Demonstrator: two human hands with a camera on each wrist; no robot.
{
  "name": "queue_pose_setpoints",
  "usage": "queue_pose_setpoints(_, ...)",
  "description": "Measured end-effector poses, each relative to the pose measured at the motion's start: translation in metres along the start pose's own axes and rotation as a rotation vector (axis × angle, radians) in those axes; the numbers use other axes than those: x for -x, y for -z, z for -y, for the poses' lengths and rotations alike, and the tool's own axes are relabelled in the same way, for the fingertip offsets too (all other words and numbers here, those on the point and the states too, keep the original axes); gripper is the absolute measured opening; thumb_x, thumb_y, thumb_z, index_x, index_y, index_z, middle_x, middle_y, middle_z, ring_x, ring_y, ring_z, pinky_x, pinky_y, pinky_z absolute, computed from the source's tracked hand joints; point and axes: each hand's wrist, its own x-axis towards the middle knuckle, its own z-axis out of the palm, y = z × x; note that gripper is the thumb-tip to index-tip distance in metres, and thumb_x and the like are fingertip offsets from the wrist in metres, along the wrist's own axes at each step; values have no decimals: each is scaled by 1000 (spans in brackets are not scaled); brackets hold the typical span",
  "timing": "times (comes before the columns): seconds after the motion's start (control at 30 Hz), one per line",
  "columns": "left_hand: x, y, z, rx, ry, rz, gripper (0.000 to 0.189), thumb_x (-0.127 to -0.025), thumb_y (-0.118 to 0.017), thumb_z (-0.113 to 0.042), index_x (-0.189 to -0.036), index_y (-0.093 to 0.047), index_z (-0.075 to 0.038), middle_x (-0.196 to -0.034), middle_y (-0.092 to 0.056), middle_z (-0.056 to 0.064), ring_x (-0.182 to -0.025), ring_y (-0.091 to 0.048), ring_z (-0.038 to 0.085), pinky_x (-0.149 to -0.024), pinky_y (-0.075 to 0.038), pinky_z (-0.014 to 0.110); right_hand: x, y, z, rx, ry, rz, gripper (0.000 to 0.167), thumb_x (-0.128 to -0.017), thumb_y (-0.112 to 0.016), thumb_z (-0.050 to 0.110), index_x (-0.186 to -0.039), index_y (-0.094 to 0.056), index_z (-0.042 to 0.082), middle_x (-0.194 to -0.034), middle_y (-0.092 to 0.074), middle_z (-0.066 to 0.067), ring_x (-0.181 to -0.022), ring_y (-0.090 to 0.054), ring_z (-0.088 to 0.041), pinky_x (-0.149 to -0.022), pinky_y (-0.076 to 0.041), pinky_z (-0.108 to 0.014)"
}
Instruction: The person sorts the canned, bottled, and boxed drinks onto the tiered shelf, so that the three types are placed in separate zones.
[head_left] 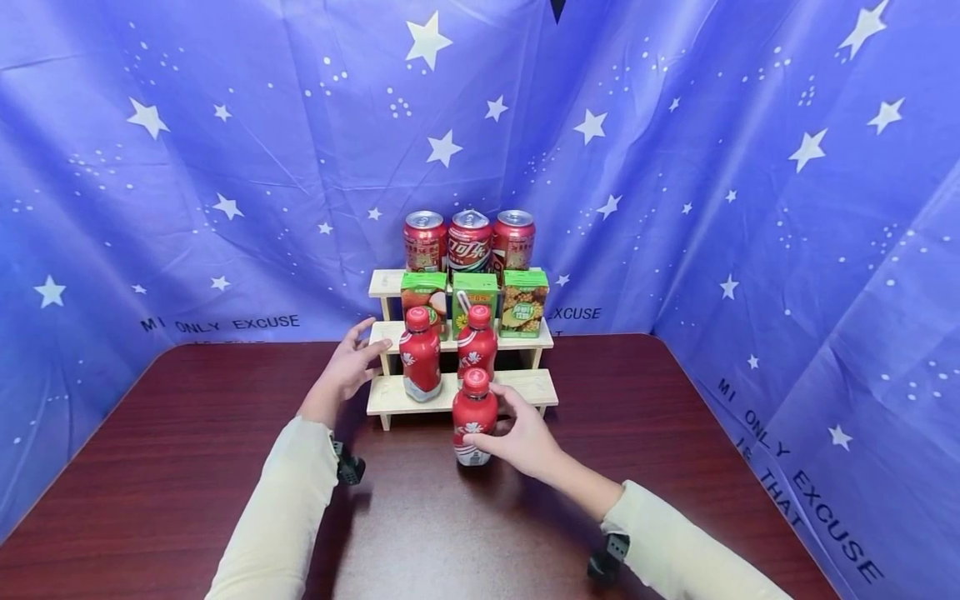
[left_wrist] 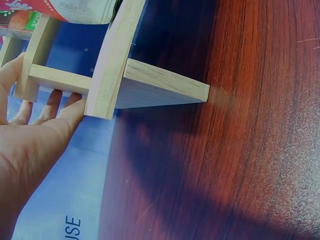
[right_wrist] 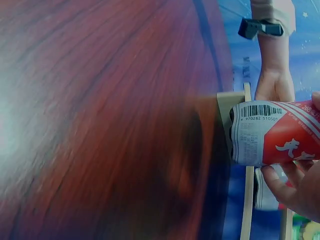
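Observation:
My right hand [head_left: 522, 435] grips a red plastic bottle [head_left: 475, 417] with a red cap, thumb on one side and fingers on the other. It is upright in front of the lowest step of a three-step wooden display rack [head_left: 525, 387]; the right wrist view shows the barcode on its label [right_wrist: 261, 112]. My left hand [head_left: 351, 367] holds the left side of the rack at the middle step, its fingers partly behind the wood in the left wrist view. Two more red bottles, a left one [head_left: 421, 354] and a middle one [head_left: 476, 343], stand on the lowest step.
Three green-topped drink cartons, the right one [head_left: 523, 304] with a brown front, line the middle step. Three red cans stand on the top step, including a middle can [head_left: 470, 242]. The dark red wooden table [head_left: 210, 475] meets a blue star-patterned curtain [head_left: 247, 167] behind.

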Motion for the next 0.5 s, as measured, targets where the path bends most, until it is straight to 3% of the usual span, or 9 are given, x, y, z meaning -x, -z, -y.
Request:
queue_pose_setpoints(0.27, 2, -1, -1, -3, 2, -1, 72, -94, -52, -8, -151, -10, -22, -151, -21, 17, -117, -43, 23, -110, -29, 54, 0, 29, -2, 39, -26, -84, 67, -70, -81, 9, -129, -49, 7, -112, -63, -15, -91, -61, -10, -77, -56, -30)
queue_pose_setpoints(0.5, 2, -1, -2, -5, 5, -9, 71, -94, -52, -8, -150, -10, -22, -151, -22, 17, -120, -40, 25, -109, -29, 55, -9, 57, -4, 19, -55, -190, 69, -69, -80, 0, -129, -47, 0, -110, -62, -21, -86, -58, -2, -76, -56, -29)
